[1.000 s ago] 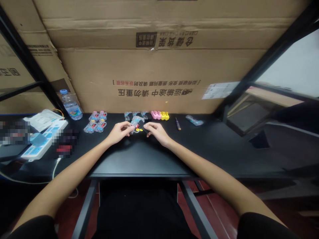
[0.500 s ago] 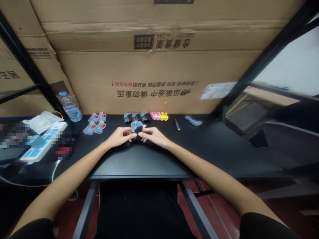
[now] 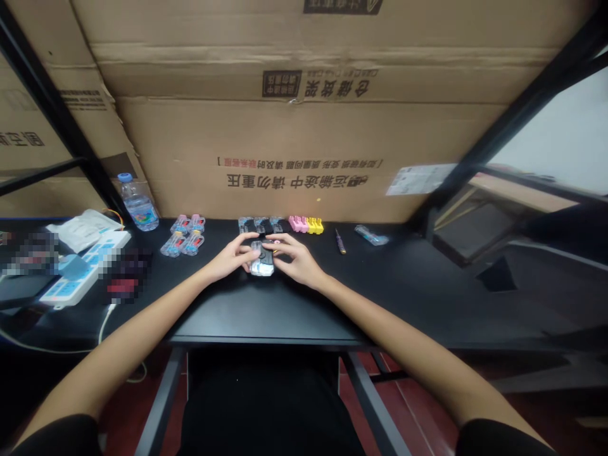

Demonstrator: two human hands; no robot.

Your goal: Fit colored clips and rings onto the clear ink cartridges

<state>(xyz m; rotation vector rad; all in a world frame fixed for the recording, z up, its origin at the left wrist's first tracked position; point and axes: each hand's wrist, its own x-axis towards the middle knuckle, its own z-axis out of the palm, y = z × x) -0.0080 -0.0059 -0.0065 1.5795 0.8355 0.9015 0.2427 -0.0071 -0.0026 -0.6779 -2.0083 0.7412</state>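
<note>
Holding a clear plastic cartridge (image 3: 262, 266) over the black desk (image 3: 266, 310), the left hand (image 3: 231, 258) and right hand (image 3: 297, 262) were half closed on its sides; a loose grip could let it slip and knock the nearby cartridges (image 3: 259, 225).

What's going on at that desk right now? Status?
Left hand, right hand: both gripping clear cartridge. More cartridges in a row just beyond.
</note>
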